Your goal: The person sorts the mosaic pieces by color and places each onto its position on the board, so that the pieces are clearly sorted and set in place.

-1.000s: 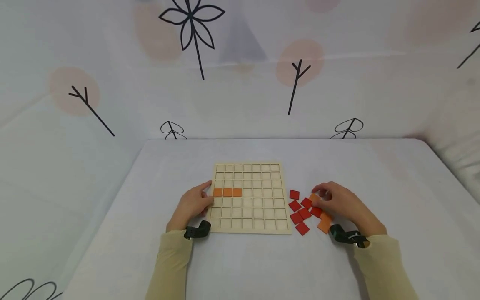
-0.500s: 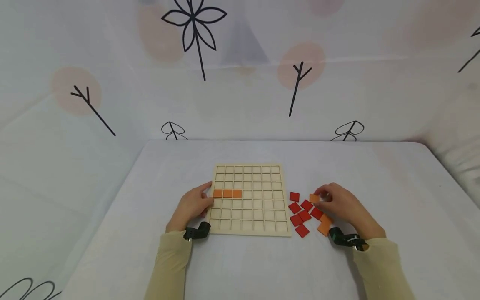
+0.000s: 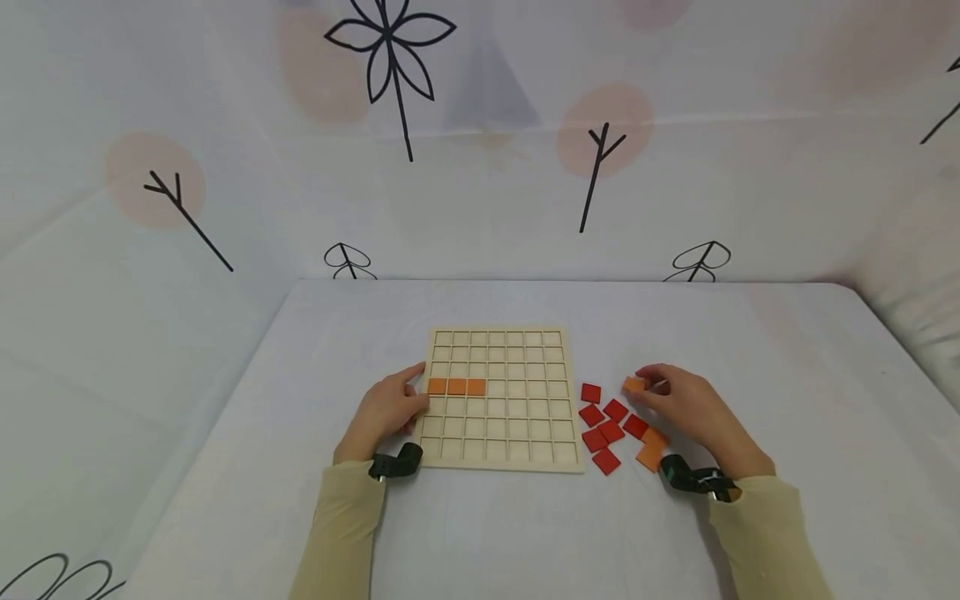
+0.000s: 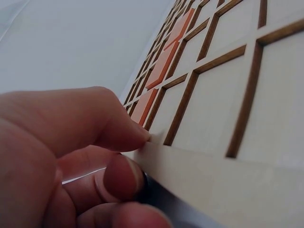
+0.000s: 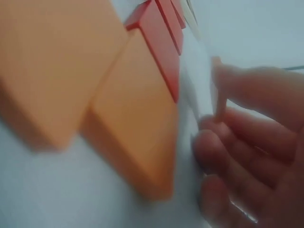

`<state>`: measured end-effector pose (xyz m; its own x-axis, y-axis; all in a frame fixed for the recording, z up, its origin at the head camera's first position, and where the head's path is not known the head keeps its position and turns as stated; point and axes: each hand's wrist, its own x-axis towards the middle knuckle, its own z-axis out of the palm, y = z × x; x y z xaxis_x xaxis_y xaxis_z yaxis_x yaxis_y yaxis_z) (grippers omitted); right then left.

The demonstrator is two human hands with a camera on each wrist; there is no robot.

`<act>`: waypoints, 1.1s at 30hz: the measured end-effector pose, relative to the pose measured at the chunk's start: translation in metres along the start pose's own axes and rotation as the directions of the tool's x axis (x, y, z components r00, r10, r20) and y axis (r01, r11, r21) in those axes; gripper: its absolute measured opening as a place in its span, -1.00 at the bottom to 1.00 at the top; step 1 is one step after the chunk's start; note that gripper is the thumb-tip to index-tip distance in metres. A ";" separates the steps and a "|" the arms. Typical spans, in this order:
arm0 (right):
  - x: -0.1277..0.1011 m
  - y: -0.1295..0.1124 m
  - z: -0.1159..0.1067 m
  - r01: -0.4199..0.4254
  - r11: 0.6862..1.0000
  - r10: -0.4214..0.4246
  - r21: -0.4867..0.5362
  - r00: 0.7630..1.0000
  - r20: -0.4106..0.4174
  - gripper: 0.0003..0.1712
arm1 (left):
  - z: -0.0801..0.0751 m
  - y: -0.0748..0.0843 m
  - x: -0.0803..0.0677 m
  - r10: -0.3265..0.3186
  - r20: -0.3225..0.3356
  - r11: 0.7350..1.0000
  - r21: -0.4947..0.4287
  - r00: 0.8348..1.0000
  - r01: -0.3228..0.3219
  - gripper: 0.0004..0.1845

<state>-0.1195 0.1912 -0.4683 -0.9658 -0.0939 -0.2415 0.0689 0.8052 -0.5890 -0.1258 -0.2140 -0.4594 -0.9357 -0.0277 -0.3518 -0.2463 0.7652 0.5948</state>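
the right hand (image 3: 686, 408) pinched an orange tile (image 3: 634, 384) at its fingertips. half a second before, that tile sat lower, among the loose pieces; now it was lifted clear of them, a sign the pick had succeeded. the left hand (image 3: 386, 408) had not moved, its thumb and fingers gripping the left edge of the wooden grid board (image 3: 525, 454). three orange tiles (image 3: 456, 387) filled the start of one row. red tiles (image 3: 606, 427) and two more orange tiles (image 3: 651, 447) lay just right of the board on the white table (image 3: 525, 533).
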 end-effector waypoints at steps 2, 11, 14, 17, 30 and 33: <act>0.000 -0.001 0.000 -0.012 1.000 0.012 0.003 1.000 -0.006 -0.35 | 0.000 0.000 0.000 0.003 0.000 1.000 0.000 1.000 -0.003 -0.30; 0.001 -0.007 0.003 -0.002 1.000 0.002 0.004 0.999 -0.036 -0.38 | 0.000 -0.002 0.000 0.017 0.002 1.000 0.003 1.000 -0.017 -0.29; 0.000 -0.010 0.003 0.009 1.000 -0.009 -0.001 0.998 -0.055 -0.38 | 0.000 -0.001 0.000 0.022 0.000 1.000 0.005 1.000 -0.022 -0.29; 0.000 -0.014 0.004 0.030 0.999 -0.031 -0.011 0.997 -0.070 -0.39 | -0.001 0.000 -0.001 0.026 0.000 1.000 0.008 1.000 -0.026 -0.30; -0.004 -0.031 0.008 0.128 0.991 -0.130 -0.031 0.989 -0.068 -0.50 | -0.001 0.001 0.000 0.007 0.011 1.000 0.006 1.000 -0.007 -0.28; -0.005 -0.033 0.008 0.145 0.989 -0.146 -0.017 0.988 -0.055 -0.52 | -0.001 0.001 -0.001 0.020 0.009 1.000 0.006 1.000 -0.020 -0.28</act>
<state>-0.1151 0.1599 -0.4539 -0.9778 -0.1779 -0.1103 -0.0761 0.7930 -0.6044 -0.1257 -0.2139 -0.4578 -0.9379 -0.0066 -0.3468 -0.2263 0.7692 0.5976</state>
